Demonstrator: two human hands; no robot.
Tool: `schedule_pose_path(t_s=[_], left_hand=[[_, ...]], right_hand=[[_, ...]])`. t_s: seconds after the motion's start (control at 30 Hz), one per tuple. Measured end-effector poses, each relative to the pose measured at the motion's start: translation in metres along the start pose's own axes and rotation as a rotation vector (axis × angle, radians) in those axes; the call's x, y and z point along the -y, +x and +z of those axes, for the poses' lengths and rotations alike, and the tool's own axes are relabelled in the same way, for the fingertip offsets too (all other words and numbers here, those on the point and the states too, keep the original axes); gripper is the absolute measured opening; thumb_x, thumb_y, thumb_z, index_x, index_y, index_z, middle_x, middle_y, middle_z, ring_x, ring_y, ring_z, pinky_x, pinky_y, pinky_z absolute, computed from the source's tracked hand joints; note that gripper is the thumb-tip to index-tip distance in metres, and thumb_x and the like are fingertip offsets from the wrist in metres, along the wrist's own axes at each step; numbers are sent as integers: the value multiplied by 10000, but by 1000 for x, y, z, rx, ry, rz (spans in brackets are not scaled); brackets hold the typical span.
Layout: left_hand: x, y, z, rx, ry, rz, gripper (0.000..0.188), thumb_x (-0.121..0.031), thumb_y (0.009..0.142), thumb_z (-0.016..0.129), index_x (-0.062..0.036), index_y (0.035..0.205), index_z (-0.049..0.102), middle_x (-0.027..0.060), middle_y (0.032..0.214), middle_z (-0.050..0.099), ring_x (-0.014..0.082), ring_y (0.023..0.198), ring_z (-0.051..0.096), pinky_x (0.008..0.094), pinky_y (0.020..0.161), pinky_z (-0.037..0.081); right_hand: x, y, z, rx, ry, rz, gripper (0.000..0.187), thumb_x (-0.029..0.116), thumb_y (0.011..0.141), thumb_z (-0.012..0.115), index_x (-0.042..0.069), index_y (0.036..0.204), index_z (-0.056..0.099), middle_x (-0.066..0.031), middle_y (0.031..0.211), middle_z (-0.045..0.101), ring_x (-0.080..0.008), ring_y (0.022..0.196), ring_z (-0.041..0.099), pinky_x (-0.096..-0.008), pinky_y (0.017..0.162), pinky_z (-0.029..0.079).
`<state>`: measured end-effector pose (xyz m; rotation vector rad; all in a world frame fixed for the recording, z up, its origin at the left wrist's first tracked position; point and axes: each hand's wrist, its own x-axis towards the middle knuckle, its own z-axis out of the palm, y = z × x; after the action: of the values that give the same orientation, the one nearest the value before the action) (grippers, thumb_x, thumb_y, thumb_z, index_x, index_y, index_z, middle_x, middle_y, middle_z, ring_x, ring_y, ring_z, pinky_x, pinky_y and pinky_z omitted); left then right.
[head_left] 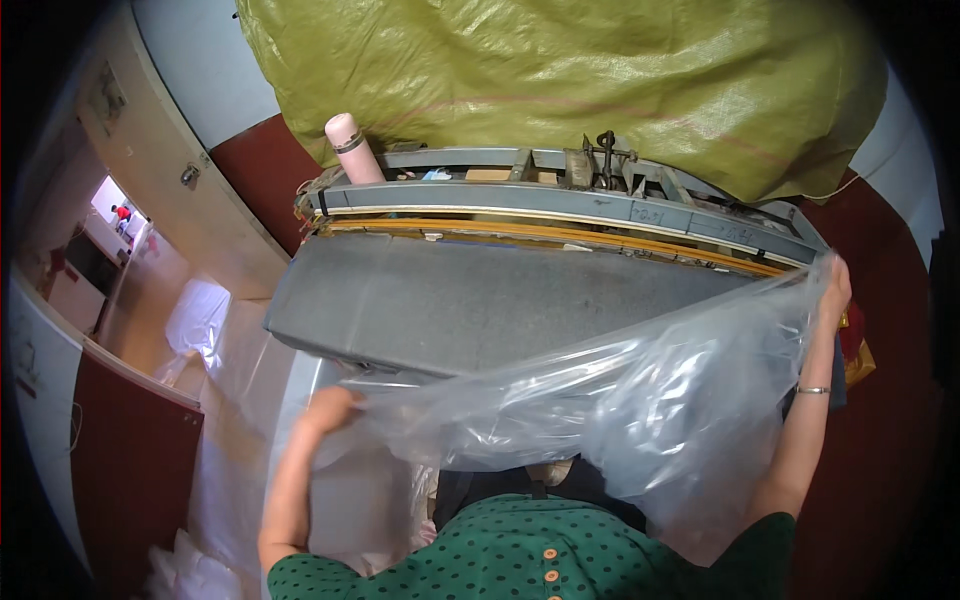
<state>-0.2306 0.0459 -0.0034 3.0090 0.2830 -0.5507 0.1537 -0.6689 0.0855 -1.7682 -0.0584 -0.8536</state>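
Note:
A large sheet of clear plastic film (660, 400) stretches between my two hands, in front of my body and over the near right part of a grey padded bench top (450, 295). My left hand (333, 408) is closed on the film's left end, just off the bench's near left edge; its fingers are slightly blurred. At the far right corner, my right hand (836, 285) is raised and closed on the other end of the film. The film hangs in loose folds between them.
Behind the bench top runs a grey metal machine frame (480, 196) with yellow strips (560, 234). A pink flask (352, 150) leans at its left. Yellow-green sheeting (570, 80) covers the back. An open door (165, 150) stands left, with more plastic film (215, 440) on the floor.

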Motion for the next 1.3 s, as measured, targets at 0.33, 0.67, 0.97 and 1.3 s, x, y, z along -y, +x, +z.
schedule_pose_path(t_s=[0.33,0.67,0.97,1.3], left_hand=[[24,48,-139,-1652,-159,-297,305,-127,750,654,-23,1011,538,125,1010,555,303,966,503,398,832,397],[83,148,-41,-480,-343,-667,658,-594,799,456,-280,1361,321,10,1466,182,435,1316,102,720,932,63],[-36,107,-96,-879,-1203,23,416,-327,877,523,44,1062,552,165,1042,587,206,933,573,284,824,426],[-356,26,54,579,-886,513,454,-366,889,512,12,1139,522,167,1195,519,213,1072,503,334,903,392]], right_hand=[[-159,-33,-81,-12,-632,92,329,318,906,461,14,937,582,-207,831,592,-339,785,567,-379,700,425],[-96,-62,-140,-21,-1298,303,365,315,936,334,24,959,554,-201,913,615,-404,894,555,-463,730,427],[-135,-54,-170,-52,-1392,255,296,263,866,428,104,1063,582,-182,994,609,-374,927,575,-468,765,456],[-118,-54,-137,-129,-1361,257,359,318,913,365,62,903,617,-179,885,633,-363,840,603,-470,695,459]])
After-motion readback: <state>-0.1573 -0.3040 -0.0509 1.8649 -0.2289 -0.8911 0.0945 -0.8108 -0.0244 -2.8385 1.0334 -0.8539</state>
